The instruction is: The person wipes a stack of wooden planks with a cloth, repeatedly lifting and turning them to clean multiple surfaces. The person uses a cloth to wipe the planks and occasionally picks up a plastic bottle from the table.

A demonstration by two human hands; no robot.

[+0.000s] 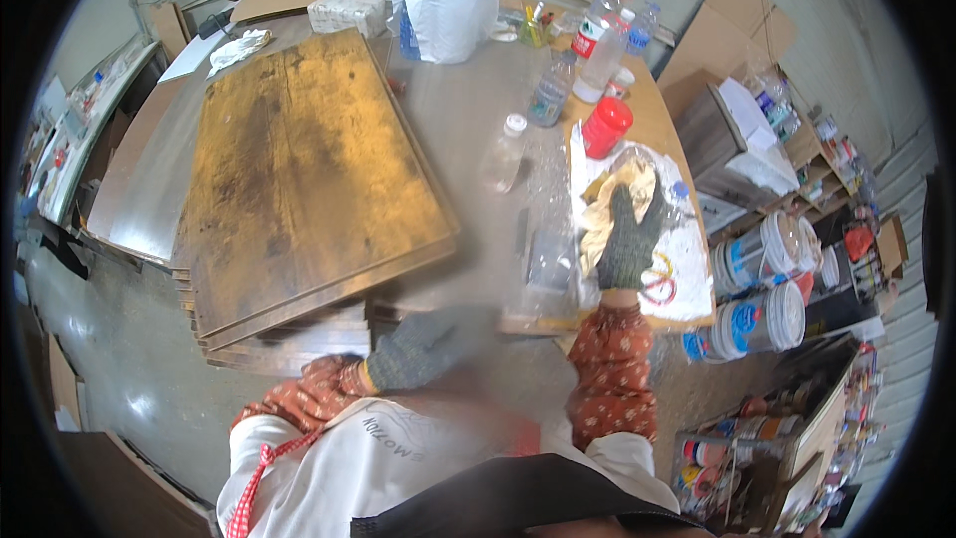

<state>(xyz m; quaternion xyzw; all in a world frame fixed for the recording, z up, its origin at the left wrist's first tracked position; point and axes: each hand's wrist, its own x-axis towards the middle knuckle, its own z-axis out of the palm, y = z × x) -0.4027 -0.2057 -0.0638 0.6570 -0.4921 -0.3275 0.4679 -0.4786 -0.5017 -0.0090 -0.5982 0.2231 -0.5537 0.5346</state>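
Note:
My right hand (pixel 632 239), in a dark knit glove, reaches onto the white sheet at the right side of the table. Its fingers close on a crumpled cream cloth (pixel 602 214). Near the table's front edge is my left hand (pixel 413 351), in a grey glove; its fingers are smeared by motion, and I cannot make out anything in them. Left of centre lies a stack of wooden boards; the top board (pixel 309 169) is yellow-brown with dark stains. A red jar (pixel 606 127) stands just beyond the cloth.
Several plastic bottles (pixel 551 90) stand at the table's back right. A small capped bottle (pixel 505 152) sits nearer the middle. A white bag (pixel 448 5) and a wrapped white block (pixel 347 15) are at the back. White buckets (pixel 762 324) and loaded shelves line the right.

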